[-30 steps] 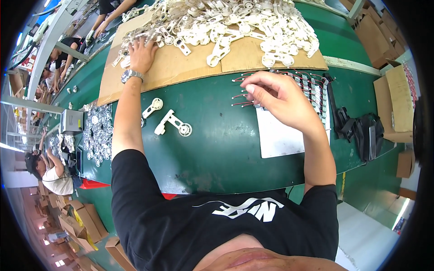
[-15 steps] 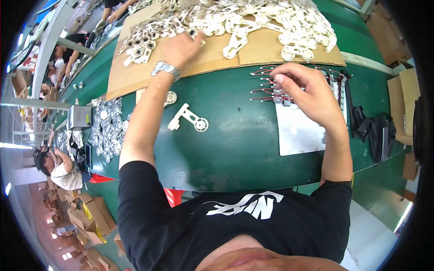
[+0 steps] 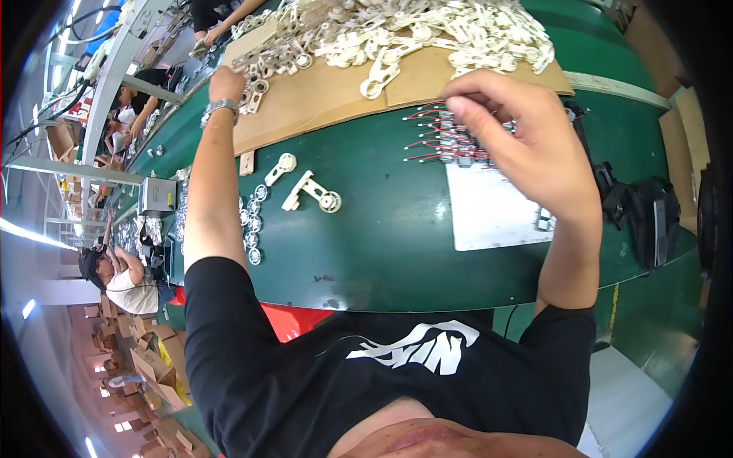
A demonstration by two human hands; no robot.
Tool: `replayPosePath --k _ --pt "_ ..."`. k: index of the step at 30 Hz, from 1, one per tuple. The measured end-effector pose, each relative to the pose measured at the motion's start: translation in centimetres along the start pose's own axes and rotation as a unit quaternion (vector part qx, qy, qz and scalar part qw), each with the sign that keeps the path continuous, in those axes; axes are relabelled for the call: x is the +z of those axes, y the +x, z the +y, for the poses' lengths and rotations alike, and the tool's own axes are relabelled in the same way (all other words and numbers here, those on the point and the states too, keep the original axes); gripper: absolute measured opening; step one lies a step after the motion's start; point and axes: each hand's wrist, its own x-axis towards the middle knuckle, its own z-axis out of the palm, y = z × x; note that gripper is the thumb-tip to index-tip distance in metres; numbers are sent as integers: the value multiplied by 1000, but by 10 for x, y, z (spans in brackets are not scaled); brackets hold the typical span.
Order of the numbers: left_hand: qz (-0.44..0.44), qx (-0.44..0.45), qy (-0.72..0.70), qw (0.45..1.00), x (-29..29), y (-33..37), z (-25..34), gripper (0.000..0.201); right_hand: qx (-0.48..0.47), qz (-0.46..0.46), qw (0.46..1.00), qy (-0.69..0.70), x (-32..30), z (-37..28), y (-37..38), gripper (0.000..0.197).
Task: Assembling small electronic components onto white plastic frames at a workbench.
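Cream plastic parts (image 3: 439,42) lie heaped on a cardboard sheet (image 3: 321,114), beyond the right fingers and mostly to the right of the left ones. The left hand (image 3: 227,82) is at the left end of this heap, with a silver wristwatch (image 3: 220,109) behind it; the back of the hand hides most of its fingers, so I cannot tell whether they grip a part or only rest beside it. On the right hand (image 3: 527,137) the fingers (image 3: 489,86) are loosely bent, with the thumb (image 3: 477,120) tip just beside the index fingertip and a gap farther back; whether anything small is pinched there, I cannot tell.

Under and just left of the right fingertips are rows of small grey components (image 3: 456,141) with red leads, lying on a white sheet (image 3: 489,217) that reaches nearer the body than those fingers do.

Between the two hands, nearer the body than either set of fingers, two loose cream arms (image 3: 313,192) lie on the green table (image 3: 366,252). Pale rings (image 3: 254,225) sit below the left fingers, beside the forearm. Well to the right of the right fingers lies a black pouch (image 3: 653,221).
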Motion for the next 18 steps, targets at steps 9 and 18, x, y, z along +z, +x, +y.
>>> replayPosePath --k 9,18 --pt "22 168 -143 975 7 -56 143 46 -46 94 994 -33 -56 -18 -27 12" --pt "-57 240 -97 964 15 -182 237 73 -24 128 990 55 -78 -27 -44 18"
